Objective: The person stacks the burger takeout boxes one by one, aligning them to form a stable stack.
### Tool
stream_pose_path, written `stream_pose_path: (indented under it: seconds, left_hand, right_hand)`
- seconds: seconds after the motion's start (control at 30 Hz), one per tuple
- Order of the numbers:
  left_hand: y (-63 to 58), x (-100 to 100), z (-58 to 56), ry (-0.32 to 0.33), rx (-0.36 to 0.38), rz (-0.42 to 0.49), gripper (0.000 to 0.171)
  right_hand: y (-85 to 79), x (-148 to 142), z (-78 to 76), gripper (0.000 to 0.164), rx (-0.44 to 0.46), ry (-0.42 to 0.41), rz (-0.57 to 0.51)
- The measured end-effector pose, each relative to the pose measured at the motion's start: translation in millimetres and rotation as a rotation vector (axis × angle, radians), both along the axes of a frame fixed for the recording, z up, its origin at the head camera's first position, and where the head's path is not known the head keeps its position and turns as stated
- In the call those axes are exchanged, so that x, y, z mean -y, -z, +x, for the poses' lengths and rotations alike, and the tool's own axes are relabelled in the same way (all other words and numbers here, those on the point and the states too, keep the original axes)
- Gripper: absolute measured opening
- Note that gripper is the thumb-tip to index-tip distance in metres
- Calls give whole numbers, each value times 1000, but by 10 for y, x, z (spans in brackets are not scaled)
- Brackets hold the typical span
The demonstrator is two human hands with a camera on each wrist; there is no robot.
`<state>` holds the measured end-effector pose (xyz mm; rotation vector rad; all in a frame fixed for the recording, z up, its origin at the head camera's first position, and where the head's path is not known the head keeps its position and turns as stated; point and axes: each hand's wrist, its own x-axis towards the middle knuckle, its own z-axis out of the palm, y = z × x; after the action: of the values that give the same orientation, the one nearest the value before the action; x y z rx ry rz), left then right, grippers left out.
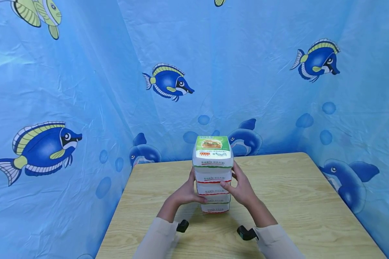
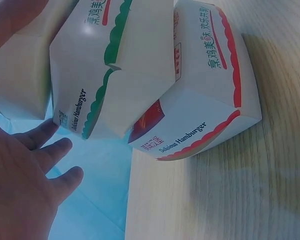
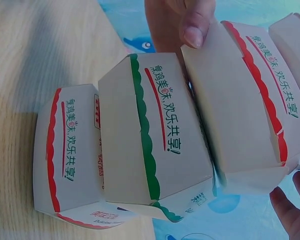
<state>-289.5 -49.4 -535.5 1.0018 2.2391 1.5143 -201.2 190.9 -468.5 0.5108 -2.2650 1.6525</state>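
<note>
Several white paper burger boxes stand one on another in a column, and both hands hold it from the sides. The top box (image 1: 213, 153) has a green lid with a burger picture. My left hand (image 1: 185, 193) grips the left side low down, its thumb across the front of the second box from the bottom (image 3: 157, 120). My right hand (image 1: 242, 186) holds the right side higher up, thumb on the front near the middle boxes. The bottom box (image 2: 215, 80), with a red scalloped edge, rests on the table. The fingers behind the column are partly hidden.
The light wooden table (image 1: 295, 194) extends to both sides of the column. Behind and around it hangs a blue curtain (image 1: 214, 54) printed with fish and dolphins. Black wrist mounts (image 1: 246, 233) stick out by the sleeves.
</note>
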Motion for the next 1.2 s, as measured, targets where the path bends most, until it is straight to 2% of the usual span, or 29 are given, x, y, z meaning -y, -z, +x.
stream_pose_path:
  seconds: [0.37, 0.8, 0.97, 1.1, 1.2]
  left_hand:
    - [-13, -27, -39, -11, 0, 3, 138]
    - [13, -88, -59, 11, -62, 69, 131]
    - [-97, -98, -17, 48, -77, 120, 126]
    - [-220, -89, 32, 77, -73, 116, 124]
    - [-257, -92, 52, 89, -58, 112, 123]
  right_hand:
    - [-3, -12, -31, 80, 2, -3, -14]
    - [-6, -13, -21, 77, 34, 0, -17]
    - [1, -18, -26, 76, 32, -1, -13]
    - [4, -18, -30, 76, 26, -3, -18]
    - [5, -18, -29, 75, 25, -6, -24]
